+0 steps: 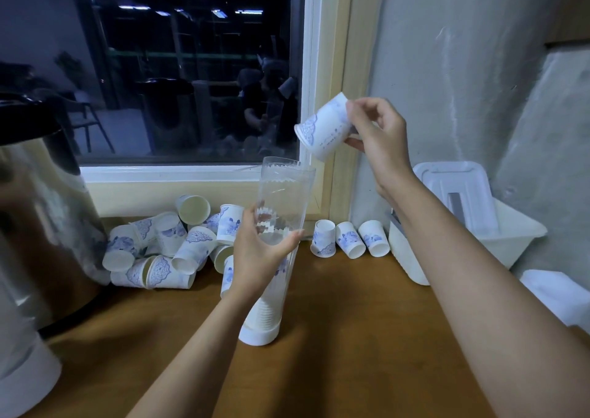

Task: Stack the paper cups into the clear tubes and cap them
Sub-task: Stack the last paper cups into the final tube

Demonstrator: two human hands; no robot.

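Observation:
A tall clear tube stands tilted on the wooden counter, its open mouth up and a white cap at its base. Stacked white cups fill its lower part. My left hand grips the tube around its middle. My right hand pinches a white paper cup with blue print, mouth tilted down to the left, just above and right of the tube's mouth. A heap of several loose printed cups lies by the window. Three more cups stand upside down to the right of the tube.
A large steel urn stands at the left. A white plastic bin with a lid leaning inside sits at the right against the wall. A white object lies at the right edge. The window sill runs behind the cups.

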